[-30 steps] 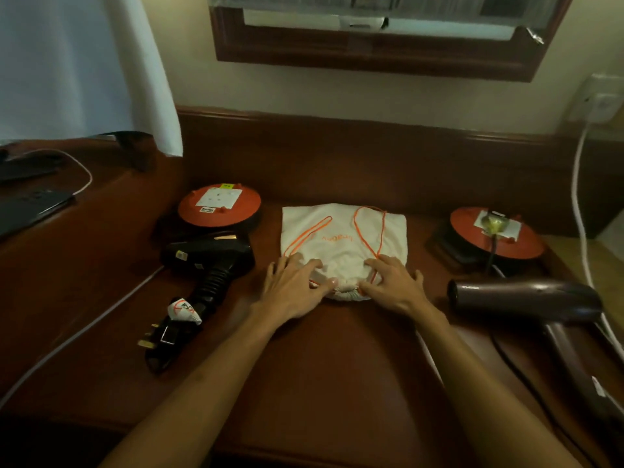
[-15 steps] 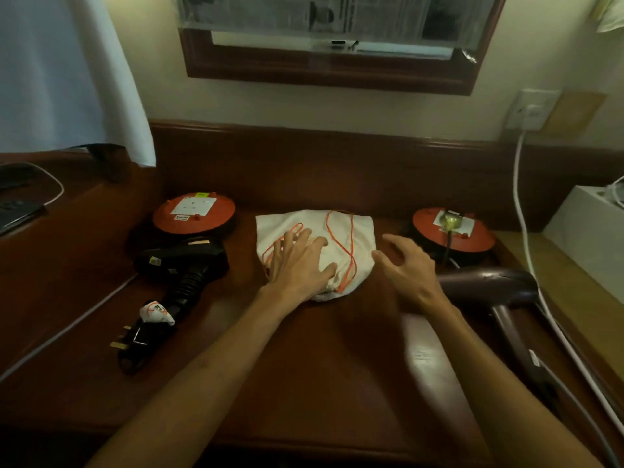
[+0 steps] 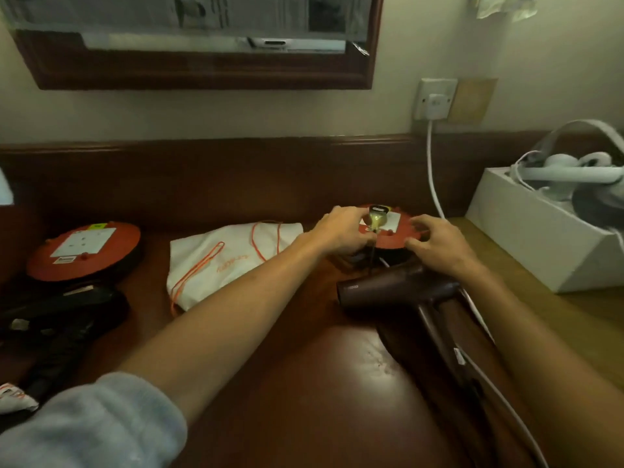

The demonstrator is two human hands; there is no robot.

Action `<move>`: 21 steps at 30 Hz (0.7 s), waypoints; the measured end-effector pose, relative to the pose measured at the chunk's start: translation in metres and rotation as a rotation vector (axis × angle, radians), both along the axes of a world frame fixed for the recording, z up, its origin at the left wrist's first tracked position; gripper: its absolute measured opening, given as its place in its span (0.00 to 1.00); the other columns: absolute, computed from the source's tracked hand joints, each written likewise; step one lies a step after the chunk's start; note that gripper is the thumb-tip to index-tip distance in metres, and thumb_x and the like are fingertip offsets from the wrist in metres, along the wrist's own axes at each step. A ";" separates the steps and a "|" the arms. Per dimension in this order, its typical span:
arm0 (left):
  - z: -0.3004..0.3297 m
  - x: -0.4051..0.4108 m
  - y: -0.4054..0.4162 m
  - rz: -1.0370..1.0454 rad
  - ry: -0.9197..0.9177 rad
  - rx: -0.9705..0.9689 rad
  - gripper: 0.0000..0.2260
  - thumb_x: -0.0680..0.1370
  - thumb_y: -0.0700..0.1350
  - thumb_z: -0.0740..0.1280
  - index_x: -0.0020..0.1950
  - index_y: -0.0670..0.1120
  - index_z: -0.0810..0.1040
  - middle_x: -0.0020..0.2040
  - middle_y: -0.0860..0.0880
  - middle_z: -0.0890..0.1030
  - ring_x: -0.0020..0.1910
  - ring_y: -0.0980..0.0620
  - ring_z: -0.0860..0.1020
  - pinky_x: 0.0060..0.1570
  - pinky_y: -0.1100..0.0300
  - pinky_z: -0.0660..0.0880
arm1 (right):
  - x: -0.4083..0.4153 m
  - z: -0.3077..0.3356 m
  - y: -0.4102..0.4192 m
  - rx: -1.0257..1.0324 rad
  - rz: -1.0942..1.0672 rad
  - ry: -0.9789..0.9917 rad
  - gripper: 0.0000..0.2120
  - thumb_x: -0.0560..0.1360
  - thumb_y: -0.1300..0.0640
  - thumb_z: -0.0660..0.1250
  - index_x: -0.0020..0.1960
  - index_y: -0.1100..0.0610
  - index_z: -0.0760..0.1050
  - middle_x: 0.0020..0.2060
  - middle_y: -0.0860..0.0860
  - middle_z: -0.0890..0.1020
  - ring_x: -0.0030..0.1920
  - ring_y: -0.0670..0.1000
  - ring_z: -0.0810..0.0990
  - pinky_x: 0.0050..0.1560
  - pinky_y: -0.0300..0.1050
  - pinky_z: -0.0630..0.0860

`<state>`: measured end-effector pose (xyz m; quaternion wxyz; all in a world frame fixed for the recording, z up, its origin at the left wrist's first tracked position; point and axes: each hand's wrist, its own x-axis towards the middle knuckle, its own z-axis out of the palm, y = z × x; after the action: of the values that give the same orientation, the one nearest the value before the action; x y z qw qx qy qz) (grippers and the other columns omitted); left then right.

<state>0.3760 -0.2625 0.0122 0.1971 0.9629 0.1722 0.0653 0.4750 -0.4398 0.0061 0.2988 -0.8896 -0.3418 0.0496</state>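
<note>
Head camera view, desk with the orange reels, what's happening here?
A person has both hands at the orange cable reel on the right of the desk. The left hand is at the plug in its socket; the right hand rests its fingers on the reel's rim. Whether the plug is gripped is unclear. The brown hair dryer lies just in front, the white drawstring bag untouched to the left.

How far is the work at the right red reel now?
Done: the white bag lies flat nearby. In hand: the left hand holds the plug, the right hand grips the red reel. To do: the plug is not yet out; the hair dryer lies outside the bag.
</note>
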 end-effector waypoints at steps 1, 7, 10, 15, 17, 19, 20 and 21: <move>-0.003 0.016 0.005 -0.007 0.011 -0.001 0.26 0.78 0.58 0.69 0.72 0.47 0.72 0.67 0.44 0.78 0.65 0.43 0.75 0.60 0.47 0.75 | 0.013 -0.002 0.006 -0.029 0.000 0.004 0.23 0.77 0.58 0.70 0.71 0.58 0.73 0.67 0.56 0.79 0.64 0.56 0.78 0.64 0.47 0.73; -0.040 0.081 0.043 -0.034 0.027 0.023 0.36 0.78 0.64 0.65 0.79 0.45 0.62 0.76 0.43 0.68 0.73 0.41 0.67 0.70 0.43 0.68 | 0.073 -0.018 0.060 -0.129 0.031 0.040 0.23 0.82 0.51 0.63 0.76 0.53 0.69 0.70 0.56 0.75 0.69 0.59 0.74 0.68 0.53 0.72; -0.061 0.093 0.056 -0.077 0.039 0.029 0.40 0.78 0.69 0.61 0.82 0.47 0.55 0.79 0.44 0.63 0.77 0.42 0.63 0.74 0.42 0.61 | 0.090 -0.029 0.078 -0.239 0.084 -0.012 0.23 0.83 0.50 0.61 0.76 0.55 0.67 0.73 0.58 0.71 0.74 0.60 0.65 0.73 0.57 0.64; -0.070 0.100 0.067 -0.108 0.020 0.056 0.42 0.75 0.71 0.62 0.82 0.50 0.55 0.79 0.47 0.64 0.77 0.43 0.64 0.74 0.41 0.60 | 0.101 -0.041 0.086 -0.309 0.097 -0.155 0.19 0.83 0.53 0.60 0.72 0.56 0.73 0.72 0.59 0.70 0.72 0.60 0.64 0.71 0.58 0.65; -0.071 0.101 0.067 -0.113 0.014 0.008 0.43 0.75 0.71 0.63 0.81 0.50 0.55 0.79 0.46 0.65 0.76 0.43 0.65 0.72 0.42 0.65 | 0.097 -0.040 0.084 -0.327 0.107 -0.173 0.19 0.84 0.53 0.58 0.73 0.56 0.73 0.73 0.58 0.70 0.72 0.60 0.64 0.71 0.60 0.67; -0.070 0.096 0.067 -0.133 0.010 -0.078 0.44 0.75 0.71 0.64 0.82 0.49 0.55 0.79 0.45 0.63 0.76 0.43 0.64 0.73 0.43 0.66 | 0.095 -0.036 0.083 -0.346 0.097 -0.120 0.20 0.83 0.49 0.59 0.72 0.54 0.73 0.73 0.58 0.70 0.73 0.60 0.64 0.70 0.63 0.67; -0.069 0.092 0.067 -0.136 -0.009 -0.143 0.45 0.74 0.71 0.65 0.81 0.48 0.55 0.79 0.45 0.62 0.76 0.44 0.64 0.73 0.45 0.66 | 0.093 -0.031 0.083 -0.344 0.079 -0.073 0.22 0.82 0.45 0.60 0.71 0.54 0.74 0.72 0.58 0.71 0.73 0.60 0.65 0.70 0.64 0.68; -0.067 0.087 0.068 -0.129 -0.038 -0.217 0.44 0.74 0.69 0.67 0.81 0.47 0.56 0.78 0.46 0.63 0.74 0.46 0.67 0.72 0.49 0.68 | 0.093 -0.027 0.085 -0.303 0.060 -0.019 0.27 0.78 0.40 0.61 0.71 0.54 0.74 0.72 0.58 0.72 0.72 0.60 0.68 0.69 0.64 0.69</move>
<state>0.4626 -0.1946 -0.0552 0.3074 0.9436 0.1120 0.0517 0.5678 -0.3552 -0.0212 0.1562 -0.9143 -0.3599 0.1009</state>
